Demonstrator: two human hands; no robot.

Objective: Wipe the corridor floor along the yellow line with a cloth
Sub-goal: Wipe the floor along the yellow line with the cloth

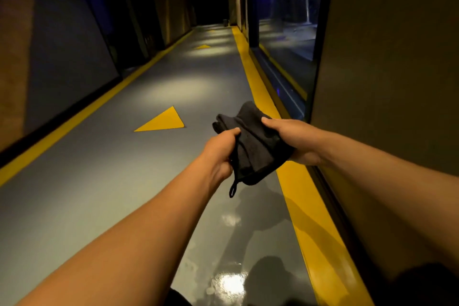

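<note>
A dark, folded cloth (250,146) with a small hanging loop is held in the air above the grey corridor floor (119,181). My left hand (219,154) grips its left edge, thumb on top. My right hand (295,140) holds its right side from underneath, thumb over the top edge. Just beneath and to the right of the cloth, the wide yellow line (305,206) runs along the floor's right edge beside the wall.
A brown wall (387,82) and a glass panel (285,45) border the right side. A second yellow line (74,119) runs along the left wall. Yellow triangle markings (165,120) sit mid-floor. The floor near me shines with wet patches (231,283). The far end is dark.
</note>
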